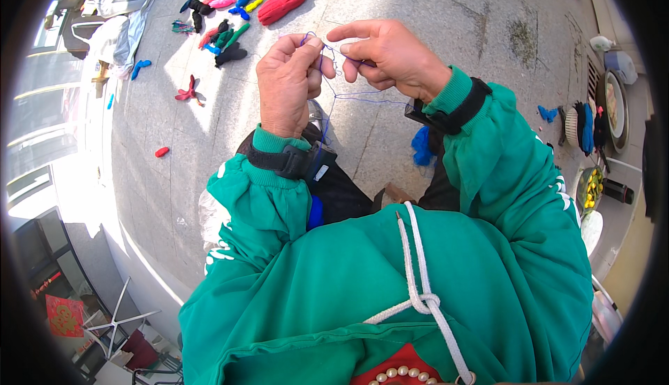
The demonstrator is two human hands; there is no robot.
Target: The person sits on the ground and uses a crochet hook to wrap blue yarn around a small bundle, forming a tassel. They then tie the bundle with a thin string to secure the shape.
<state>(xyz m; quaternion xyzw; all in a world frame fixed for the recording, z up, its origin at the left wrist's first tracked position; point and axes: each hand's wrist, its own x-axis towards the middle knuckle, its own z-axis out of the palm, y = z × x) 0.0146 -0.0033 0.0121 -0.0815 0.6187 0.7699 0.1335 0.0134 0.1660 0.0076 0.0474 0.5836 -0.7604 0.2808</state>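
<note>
Thin blue-purple thread hangs in loops between my two raised hands, with strands trailing down toward my left wrist and across to my right wrist. My left hand pinches the thread between thumb and forefinger. My right hand is beside it, thumb and forefinger apart, with thread running under its curled lower fingers. Both wrists wear black straps with small devices. A blue bundle lies on the floor between my legs, below my right hand.
Several small bundles of coloured material lie on the paved floor ahead, near a large red bundle. A dark red piece and a small red one lie to the left. At right stand a metal basin and a container of yellow items.
</note>
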